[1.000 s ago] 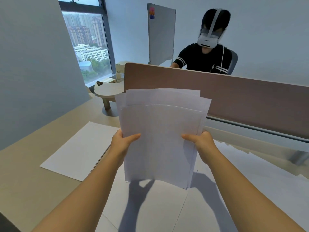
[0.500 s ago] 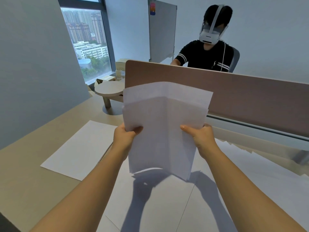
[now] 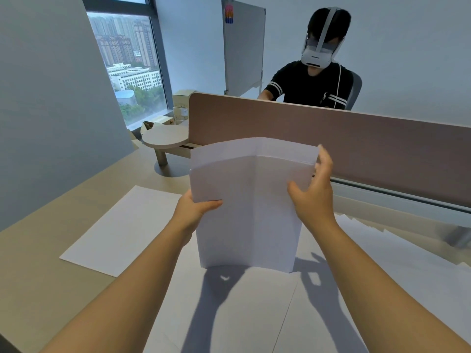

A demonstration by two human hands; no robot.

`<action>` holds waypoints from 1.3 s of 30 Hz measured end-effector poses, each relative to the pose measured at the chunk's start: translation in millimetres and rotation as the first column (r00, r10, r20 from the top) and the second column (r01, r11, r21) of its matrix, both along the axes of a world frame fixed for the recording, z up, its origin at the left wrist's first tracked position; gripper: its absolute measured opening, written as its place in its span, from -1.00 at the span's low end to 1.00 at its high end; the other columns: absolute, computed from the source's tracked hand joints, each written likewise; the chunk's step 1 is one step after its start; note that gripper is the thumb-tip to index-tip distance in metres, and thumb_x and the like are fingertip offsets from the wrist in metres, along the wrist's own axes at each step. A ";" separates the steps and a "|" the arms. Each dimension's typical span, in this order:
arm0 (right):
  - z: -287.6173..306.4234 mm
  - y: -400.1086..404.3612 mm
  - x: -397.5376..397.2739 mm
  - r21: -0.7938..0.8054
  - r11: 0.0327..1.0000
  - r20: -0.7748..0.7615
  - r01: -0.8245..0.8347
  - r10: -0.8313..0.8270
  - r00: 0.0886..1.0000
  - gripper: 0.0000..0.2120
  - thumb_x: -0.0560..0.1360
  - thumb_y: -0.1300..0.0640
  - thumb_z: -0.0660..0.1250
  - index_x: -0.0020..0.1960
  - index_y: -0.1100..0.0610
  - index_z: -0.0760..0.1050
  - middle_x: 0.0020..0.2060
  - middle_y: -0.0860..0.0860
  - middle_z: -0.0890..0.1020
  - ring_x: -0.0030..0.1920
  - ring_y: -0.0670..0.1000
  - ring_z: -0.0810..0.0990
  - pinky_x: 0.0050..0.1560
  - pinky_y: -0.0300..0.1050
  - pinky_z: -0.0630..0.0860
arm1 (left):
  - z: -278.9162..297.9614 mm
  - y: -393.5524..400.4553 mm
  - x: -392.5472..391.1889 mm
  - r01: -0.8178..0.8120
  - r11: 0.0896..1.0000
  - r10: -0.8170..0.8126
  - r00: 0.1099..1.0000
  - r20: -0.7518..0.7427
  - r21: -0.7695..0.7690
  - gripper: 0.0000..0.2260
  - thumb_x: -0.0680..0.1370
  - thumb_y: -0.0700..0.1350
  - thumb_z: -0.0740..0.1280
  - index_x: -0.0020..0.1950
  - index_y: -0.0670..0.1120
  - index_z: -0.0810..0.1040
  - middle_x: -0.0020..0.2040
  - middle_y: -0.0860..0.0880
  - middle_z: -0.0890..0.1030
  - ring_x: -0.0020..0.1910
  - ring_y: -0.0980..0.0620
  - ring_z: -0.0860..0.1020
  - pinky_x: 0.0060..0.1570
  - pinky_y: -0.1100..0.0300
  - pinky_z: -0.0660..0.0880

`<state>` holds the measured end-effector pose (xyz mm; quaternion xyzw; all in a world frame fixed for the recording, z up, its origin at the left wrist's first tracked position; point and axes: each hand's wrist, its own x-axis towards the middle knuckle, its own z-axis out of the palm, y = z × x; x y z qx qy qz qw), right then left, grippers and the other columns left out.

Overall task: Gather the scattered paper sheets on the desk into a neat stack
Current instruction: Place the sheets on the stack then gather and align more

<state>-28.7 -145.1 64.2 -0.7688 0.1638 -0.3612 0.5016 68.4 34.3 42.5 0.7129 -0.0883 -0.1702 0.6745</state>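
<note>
Stack of sheets: held upright, its lower edge standing on the papers that lie on the desk; it bends along a vertical crease down the middle.
Left hand: pinches the stack's left edge, thumb on the near face.
Right hand: spread wide against the stack's right edge, fingers straight (gripping nothing).
Loose sheets: one lies flat to the left; more fan out to the right.
Behind: a brown divider and a seated person wearing a headset.
</note>
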 end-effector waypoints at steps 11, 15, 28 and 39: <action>10.4 -11.8 1.9 -0.487 0.872 -0.079 0.049 -0.099 0.992 -0.73 0.50 0.27 0.27 0.20 0.16 0.50 0.18 0.12 0.45 -0.04 -0.03 0.43 -0.28 -0.58 0.29 | -1.3 2.6 7.5 -0.057 0.998 0.056 0.998 -0.027 -0.033 -0.72 0.48 -0.17 0.36 0.17 -0.08 0.45 0.04 -0.07 0.56 0.06 -0.11 0.52 0.04 -0.01 0.50; 11.1 -8.6 4.0 -0.335 0.942 -0.022 -0.005 -0.003 1.000 -0.61 0.47 0.29 0.32 0.28 0.13 0.41 0.09 0.02 0.50 0.00 -0.15 0.42 -0.15 -0.66 0.34 | 10.4 -1.3 8.0 -0.081 0.989 0.078 0.996 -0.031 -0.127 -0.90 0.54 -0.02 0.24 -0.05 -0.01 0.50 -0.12 0.00 0.57 -0.07 -0.03 0.54 -0.05 0.06 0.51; -5.6 -10.6 2.6 0.432 0.893 -0.064 -0.125 0.168 0.984 -0.82 0.42 0.30 0.38 -0.03 0.12 0.47 -0.21 -0.05 0.53 -0.20 -0.07 0.51 -0.20 -0.20 0.50 | 37.8 -16.0 13.2 -0.248 0.953 0.246 0.969 -0.032 -0.177 -0.74 0.60 0.00 0.09 -0.26 -0.02 0.36 -0.26 -0.01 0.42 -0.27 0.10 0.39 -0.24 0.20 0.34; -57.8 -18.2 3.4 0.590 0.806 -0.273 -0.044 0.251 0.929 -0.78 0.41 0.30 0.39 -0.02 0.11 0.44 -0.08 0.06 0.56 -0.03 0.11 0.53 0.11 0.06 0.47 | -45.2 -1.4 17.5 -0.010 0.999 0.007 0.997 -0.073 -0.042 -0.59 0.32 -0.22 0.50 0.13 -0.09 0.51 -0.04 -0.01 0.61 -0.02 -0.09 0.56 0.00 0.07 0.50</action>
